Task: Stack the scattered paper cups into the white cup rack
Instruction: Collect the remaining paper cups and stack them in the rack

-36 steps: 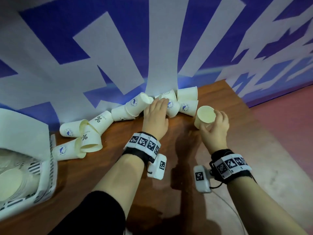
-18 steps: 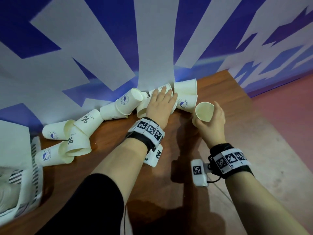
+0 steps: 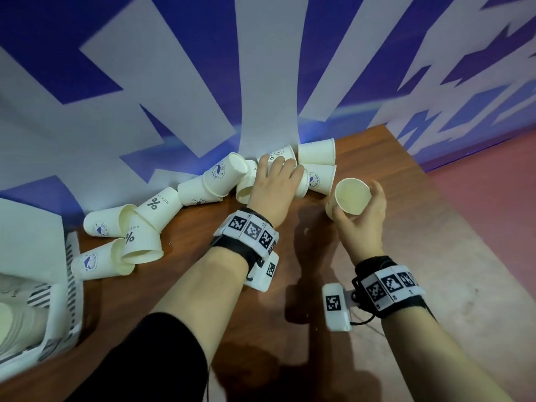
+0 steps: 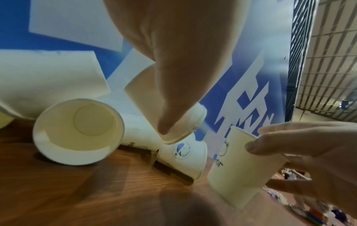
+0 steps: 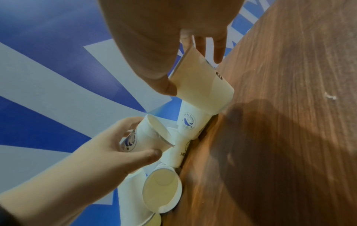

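Both hands clamped on paper cups, above the wooden worktop [image 3: 377, 242].

Right hand [image 3: 362, 224] curled round a bear-print cup [image 3: 349, 198], mouth upward. Left hand [image 3: 272, 187] gripping a whale-logo cup [image 5: 142, 137] in the heap by the wall. More fallen cups [image 3: 139, 227] left of it; white cup rack [image 3: 58, 309] far left.

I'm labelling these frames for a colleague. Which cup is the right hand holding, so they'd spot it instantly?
Start at the wooden table against the blue-and-white wall. Right of the heap of tipped cups, the right hand grips one cup: the only one off the pile, mouth open toward the camera.
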Demonstrator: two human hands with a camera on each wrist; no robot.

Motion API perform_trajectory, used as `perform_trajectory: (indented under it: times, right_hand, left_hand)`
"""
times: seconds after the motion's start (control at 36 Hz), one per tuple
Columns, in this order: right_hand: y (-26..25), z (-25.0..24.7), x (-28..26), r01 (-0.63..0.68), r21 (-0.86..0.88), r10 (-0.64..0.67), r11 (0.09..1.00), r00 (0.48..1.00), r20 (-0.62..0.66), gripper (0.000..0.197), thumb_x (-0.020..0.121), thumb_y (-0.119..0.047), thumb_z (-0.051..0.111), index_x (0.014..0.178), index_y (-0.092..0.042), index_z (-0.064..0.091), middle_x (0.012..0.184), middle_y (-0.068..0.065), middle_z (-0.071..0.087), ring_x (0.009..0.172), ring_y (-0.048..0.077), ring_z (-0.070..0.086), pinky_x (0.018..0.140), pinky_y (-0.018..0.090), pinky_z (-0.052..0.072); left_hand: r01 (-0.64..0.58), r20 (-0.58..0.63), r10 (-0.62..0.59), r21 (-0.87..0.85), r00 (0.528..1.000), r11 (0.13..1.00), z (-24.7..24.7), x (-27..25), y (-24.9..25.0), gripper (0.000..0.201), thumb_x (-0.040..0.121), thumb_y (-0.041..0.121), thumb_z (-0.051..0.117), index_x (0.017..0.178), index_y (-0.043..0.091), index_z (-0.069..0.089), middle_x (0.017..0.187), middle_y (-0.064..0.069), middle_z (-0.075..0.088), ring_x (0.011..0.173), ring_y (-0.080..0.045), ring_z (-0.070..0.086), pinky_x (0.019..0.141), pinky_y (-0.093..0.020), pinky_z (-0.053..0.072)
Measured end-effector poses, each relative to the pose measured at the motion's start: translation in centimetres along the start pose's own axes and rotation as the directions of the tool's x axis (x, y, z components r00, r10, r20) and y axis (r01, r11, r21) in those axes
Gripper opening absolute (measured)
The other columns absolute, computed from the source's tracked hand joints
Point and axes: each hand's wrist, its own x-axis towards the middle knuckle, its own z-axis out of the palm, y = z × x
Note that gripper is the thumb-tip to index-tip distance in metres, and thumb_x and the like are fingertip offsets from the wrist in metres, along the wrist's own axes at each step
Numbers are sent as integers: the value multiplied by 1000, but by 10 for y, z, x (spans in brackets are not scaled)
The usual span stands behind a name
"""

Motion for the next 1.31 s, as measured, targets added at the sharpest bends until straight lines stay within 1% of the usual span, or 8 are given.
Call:
perform_trajectory:
  times: [0.28, 0.36, 0.47, 0.64, 0.78, 1.03, 1.14, 1.31]
  right_hand:
    - [-32, -6, -26, 85, 75, -87, 994, 996, 32, 71, 77, -29, 70, 137, -11, 37, 124, -4, 35, 117, 10, 36, 95, 14, 31]
    - [-46, -8, -41, 71, 109, -78, 992, 995, 62, 71, 74, -33, 69, 134, -10, 39, 121, -5, 37, 117, 13, 40, 97, 27, 36]
    - [-61, -13, -62, 121, 144, -135, 982, 987, 87, 48, 79, -12, 70, 121, -15, 45, 99, -23, 36, 101, 8, 37, 88, 26, 34]
    - [-74, -8, -89, 124, 158, -147, 980, 978, 145, 54, 77, -15, 72, 118, -31, 41, 106, -23, 35, 108, 6, 36, 98, 34, 41]
    - [-88, -1, -110, 109, 100, -130, 989, 962, 239, 70, 68, -38, 64, 131, -15, 46, 131, 6, 43, 117, 11, 40, 102, 34, 39]
    - [-121, 16, -157, 102, 135, -140, 986, 941, 309, 85, 70, -37, 64, 145, -13, 30, 144, 4, 31, 130, 16, 36, 98, 23, 28]
    - [-140, 22, -176, 147, 141, -184, 979, 934, 307, 69, 78, -25, 69, 139, -12, 38, 125, -8, 38, 124, 16, 38, 94, 24, 29]
    - [-169, 43, -209, 161, 176, -215, 971, 912, 350, 81, 68, -38, 62, 141, -13, 36, 132, -5, 35, 119, 8, 35, 95, 22, 28]
  left_hand:
    - [152, -110, -168, -135, 980, 979, -28, -53, -12, 61, 78, 10, 66, 135, 18, 46, 133, -5, 48, 125, -27, 42, 110, -47, 11]
    - [206, -85, -225, -190, 971, 960, -38, -73, -16, 60, 84, 16, 62, 139, 20, 39, 138, -4, 41, 129, -25, 36, 113, -49, 10]
    - [274, -59, -301, -283, 952, 919, -49, -99, -22, 62, 88, 26, 60, 143, 23, 31, 144, 0, 35, 135, -20, 28, 115, -47, 7]
    - [366, -4, -418, -472, 909, 802, -63, -139, -28, 68, 87, 34, 63, 145, 26, 29, 144, 3, 32, 135, -17, 26, 113, -41, 9]
    - [418, 18, -520, -620, 854, 664, -75, -172, -40, 68, 82, 36, 67, 141, 25, 35, 140, 3, 35, 133, -18, 28, 112, -40, 13]
    - [452, 82, -659, -790, 748, 415, -93, -239, -73, 71, 78, 33, 73, 139, 23, 39, 142, 3, 37, 131, -17, 34, 112, -41, 25]
    - [438, 116, -695, -846, 710, 306, -97, -268, -89, 76, 76, 34, 76, 141, 21, 37, 141, 4, 37, 130, -16, 37, 110, -45, 32]
    - [414, 85, -751, -871, 655, 263, -106, -310, -112, 73, 75, 33, 77, 137, 20, 41, 130, 4, 42, 121, -13, 42, 101, -28, 35]
